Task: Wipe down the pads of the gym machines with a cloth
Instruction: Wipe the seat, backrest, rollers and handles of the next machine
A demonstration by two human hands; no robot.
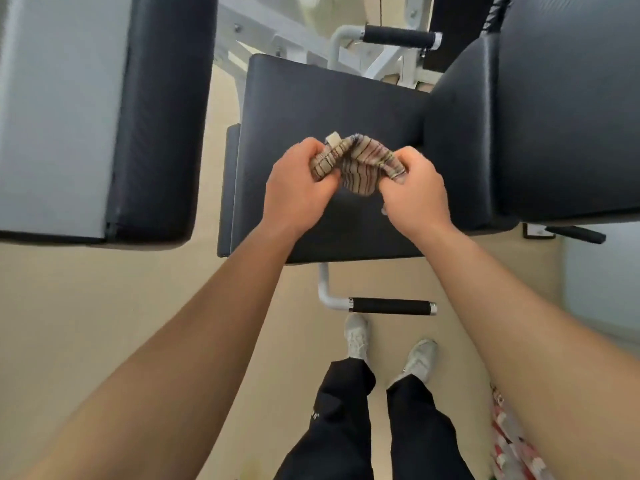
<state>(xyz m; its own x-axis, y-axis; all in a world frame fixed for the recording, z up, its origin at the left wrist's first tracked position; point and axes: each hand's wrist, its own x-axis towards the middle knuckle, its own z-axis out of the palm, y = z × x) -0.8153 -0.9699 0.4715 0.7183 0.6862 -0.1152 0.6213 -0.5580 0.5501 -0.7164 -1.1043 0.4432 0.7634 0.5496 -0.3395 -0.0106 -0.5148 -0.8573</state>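
A striped beige and brown cloth [360,164] is bunched between both hands, above the black seat pad [311,105] of a gym machine. My left hand [298,188] grips the cloth's left end and my right hand [415,192] grips its right end. A small white tag sticks up from the cloth near my left thumb. A tall black pad [159,116] stands at the left and another black pad [554,105] at the right, touching the seat pad's right edge.
A white metal bar with a black grip handle [391,305] juts out below the seat, close to my two shoes [356,336]. Another grip handle [398,36] and the white frame sit behind the seat. The floor is beige. A red and white item [509,441] lies at the lower right.
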